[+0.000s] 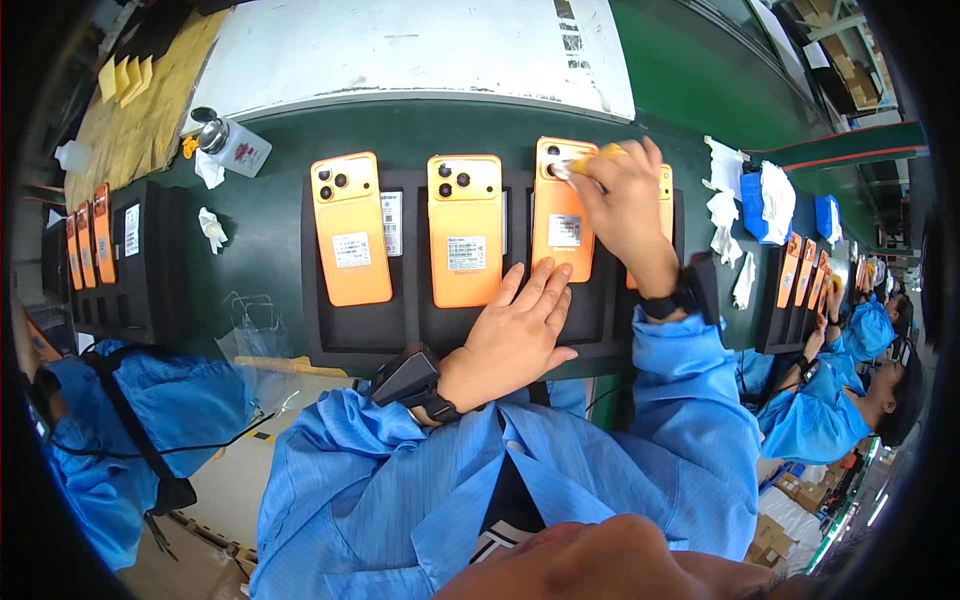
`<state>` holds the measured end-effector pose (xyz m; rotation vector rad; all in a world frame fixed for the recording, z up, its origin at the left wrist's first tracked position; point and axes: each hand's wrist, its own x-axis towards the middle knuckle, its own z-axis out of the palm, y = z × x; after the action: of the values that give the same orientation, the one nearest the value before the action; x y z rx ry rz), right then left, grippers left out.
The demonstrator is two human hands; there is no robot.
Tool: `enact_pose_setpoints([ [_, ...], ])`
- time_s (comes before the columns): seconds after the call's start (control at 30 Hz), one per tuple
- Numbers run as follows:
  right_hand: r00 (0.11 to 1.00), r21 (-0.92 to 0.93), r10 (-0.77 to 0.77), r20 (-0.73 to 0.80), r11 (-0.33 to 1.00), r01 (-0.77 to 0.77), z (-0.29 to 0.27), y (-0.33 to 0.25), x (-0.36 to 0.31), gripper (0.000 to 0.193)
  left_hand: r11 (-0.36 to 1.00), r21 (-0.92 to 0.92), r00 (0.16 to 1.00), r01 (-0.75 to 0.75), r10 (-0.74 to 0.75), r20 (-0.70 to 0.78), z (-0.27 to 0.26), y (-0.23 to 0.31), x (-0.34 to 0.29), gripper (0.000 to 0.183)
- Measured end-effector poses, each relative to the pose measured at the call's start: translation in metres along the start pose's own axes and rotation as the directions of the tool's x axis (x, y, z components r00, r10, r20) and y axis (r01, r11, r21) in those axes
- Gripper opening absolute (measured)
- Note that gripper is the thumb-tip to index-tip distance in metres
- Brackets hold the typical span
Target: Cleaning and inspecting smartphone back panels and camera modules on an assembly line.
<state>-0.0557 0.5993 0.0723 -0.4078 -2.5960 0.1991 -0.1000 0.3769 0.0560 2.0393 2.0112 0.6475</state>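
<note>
My left hand (512, 335) lies with its fingers stretched out, the fingertips on the lower end of an orange phone (562, 203) that rests back side up. Pinched in my right hand (627, 205) is a small white wipe (562, 170), held against the camera area of that same phone. Something yellow covers the pinching fingertips. Two more orange phones, one in the middle (466, 215) and one farther left (352, 288), lie back side up with white labels. Another orange phone (666, 195) is mostly hidden behind my right hand and wrist.
The phones rest on a black foam tray (340, 338) on a green bench (270, 215). A pump bottle (240, 148) and crumpled tissue (212, 230) lie left. Right stands a blue box (752, 208) with white wipes. Co-workers in blue handle similar trays (150, 270) on both sides.
</note>
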Motion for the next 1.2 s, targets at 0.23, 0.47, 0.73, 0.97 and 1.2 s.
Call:
enact_pose_setpoints([
  [0.23, 0.985, -0.029, -0.139, -0.099, 0.990, 0.137, 0.016, -0.015, 0.000, 0.005, 0.999, 0.043, 1.000, 0.004, -0.005, 0.011, 0.002, 0.003, 0.003, 0.067],
  [0.47, 0.997, -0.103, 0.026, -0.076, 0.994, -0.034, 0.011, 0.005, -0.016, 0.007, 1.000, 0.024, 1.000, 0.014, -0.014, -0.007, 0.003, -0.001, 0.002, 0.063],
  [0.73, 0.989, 0.003, 0.113, -0.095, 0.994, -0.113, 0.011, 0.012, 0.011, 0.014, 1.000, 0.016, 1.000, 0.011, -0.011, 0.007, 0.003, -0.004, -0.001, 0.062],
  [0.97, 0.975, -0.046, 0.130, -0.179, 0.989, -0.140, 0.012, 0.024, 0.013, 0.013, 0.999, 0.043, 0.999, 0.015, -0.016, 0.030, 0.003, -0.001, 0.003, 0.062],
  [1.2, 0.989, -0.118, 0.031, -0.143, 0.992, -0.048, 0.002, 0.024, -0.007, 0.011, 0.998, 0.058, 1.000, 0.012, -0.013, 0.017, 0.003, 0.001, 0.004, 0.062],
])
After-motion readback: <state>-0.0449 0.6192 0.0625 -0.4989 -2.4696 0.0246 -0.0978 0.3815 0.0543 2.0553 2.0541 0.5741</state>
